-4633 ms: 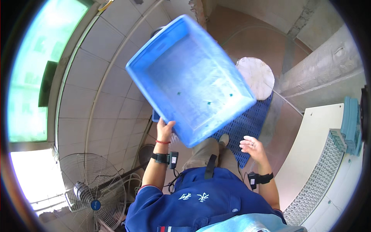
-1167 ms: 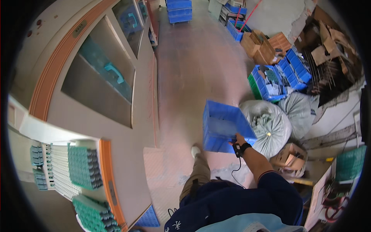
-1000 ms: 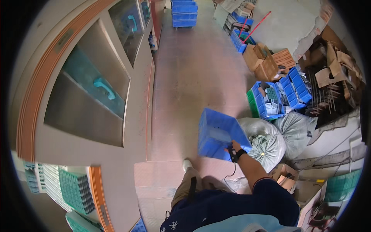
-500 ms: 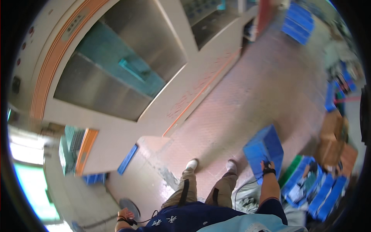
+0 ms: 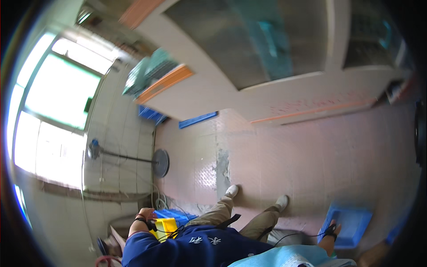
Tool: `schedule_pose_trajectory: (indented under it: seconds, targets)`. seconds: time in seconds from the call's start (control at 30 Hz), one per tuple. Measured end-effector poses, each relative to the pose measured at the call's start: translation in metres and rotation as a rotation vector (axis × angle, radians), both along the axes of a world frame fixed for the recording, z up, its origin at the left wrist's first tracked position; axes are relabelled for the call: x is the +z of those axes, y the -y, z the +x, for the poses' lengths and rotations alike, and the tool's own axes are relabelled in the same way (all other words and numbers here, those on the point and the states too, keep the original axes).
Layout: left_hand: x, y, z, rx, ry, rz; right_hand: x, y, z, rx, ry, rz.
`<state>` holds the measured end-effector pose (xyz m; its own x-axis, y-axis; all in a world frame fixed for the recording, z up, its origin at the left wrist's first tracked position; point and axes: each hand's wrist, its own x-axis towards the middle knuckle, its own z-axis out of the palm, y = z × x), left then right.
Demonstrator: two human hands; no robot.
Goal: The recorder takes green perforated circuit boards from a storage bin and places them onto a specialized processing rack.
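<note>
My right hand (image 5: 337, 228), with a dark strap at the wrist, grips the near left side of a shallow blue crate (image 5: 361, 219). The crate's hollow side shows, and part of its wall is hidden behind the hand. Out to my left, my left hand (image 5: 147, 212) is held away from my body with its fingers loosely apart and nothing in it. Below and beside it are a yellow bin (image 5: 166, 226) and a blue ribbed crate (image 5: 178, 216). A thin dark cable runs toward each wrist.
A large pale machine cabinet (image 5: 307, 95) with orange trim and glass panels stands ahead. A blue strip-like tray (image 5: 198, 119) lies at its foot. A standing fan's round base (image 5: 161, 163) rests on the floor to the left, near bright windows (image 5: 62, 91). Hoses (image 5: 155, 196) trail along the wall.
My view has swung left, bringing the windows, fan and yellow bin in. The blue crate has turned with my right hand, so its hollow side now shows. My feet have shifted slightly.
</note>
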<state>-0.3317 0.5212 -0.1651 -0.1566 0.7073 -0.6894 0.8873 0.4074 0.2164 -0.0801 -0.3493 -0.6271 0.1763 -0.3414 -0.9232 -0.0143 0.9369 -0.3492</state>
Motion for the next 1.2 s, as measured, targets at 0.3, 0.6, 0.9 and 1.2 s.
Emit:
schedule_pose_trajectory:
  seconds: [0.3,0.6,0.9,1.2]
  targets:
    - [-0.109,-0.01,-0.157,0.457,0.243,-0.236,0.05,-0.252,0.128,0.816,0.093,-0.037]
    - [-0.205,-0.091,-0.204,0.716,0.507,-0.252,0.178,-0.669,0.172,1.29,0.227,0.152]
    - [-0.193,-0.266,-0.159,0.68,0.715,-0.054,0.267,-1.028,0.089,1.959,0.356,0.478]
    - [-0.17,-0.448,-0.073,0.363,0.737,0.027,0.261,-1.226,0.141,2.036,0.38,0.339]
